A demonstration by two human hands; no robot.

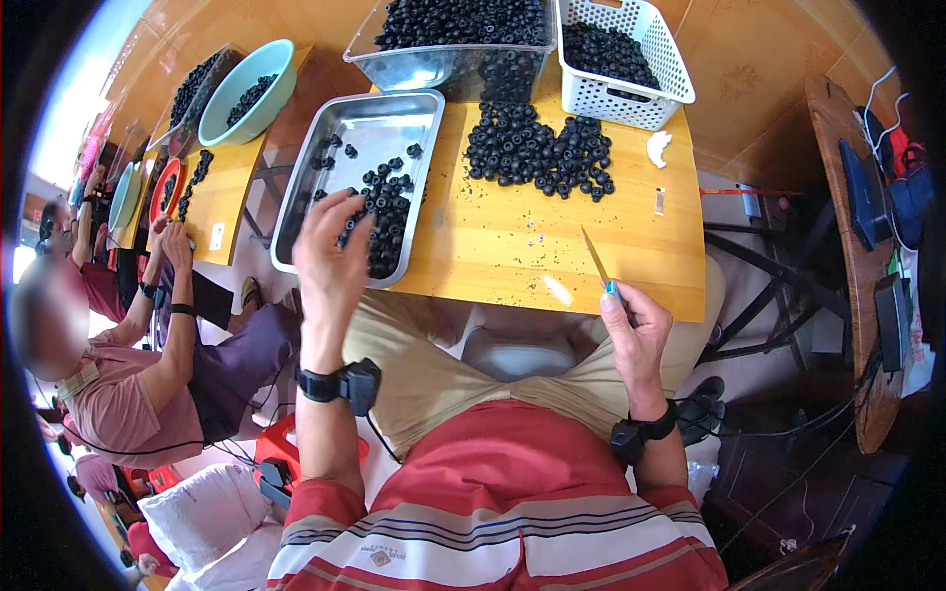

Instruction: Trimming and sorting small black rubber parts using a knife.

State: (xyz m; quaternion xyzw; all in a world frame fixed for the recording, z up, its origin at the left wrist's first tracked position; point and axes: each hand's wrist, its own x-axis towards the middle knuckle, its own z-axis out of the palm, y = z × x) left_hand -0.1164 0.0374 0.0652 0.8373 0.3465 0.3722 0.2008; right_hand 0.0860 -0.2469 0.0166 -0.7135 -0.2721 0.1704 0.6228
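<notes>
Over the near left part of a shallow metal tray (288,222), my left hand (330,256) hangs with its fingers curved and apart, slightly blurred. I see nothing held in it. Small round black parts with holes (387,202) lie loose in that tray, close beside the fingers. At the table's front edge on the right, my right hand (636,330) is closed around a thin pointed knife (594,254). Its blade points up and away, and a bit of blue shows at the grip. A pile of the same black parts (537,153) sits on the wooden table (463,256).
Behind the pile stand a clear plastic bin (463,74) and a white perforated basket (680,84), both holding black parts. Black crumbs and a white scrap (658,150) lie on the table. Left, a co-worker (148,394) sits at another table with a green bowl (281,89).
</notes>
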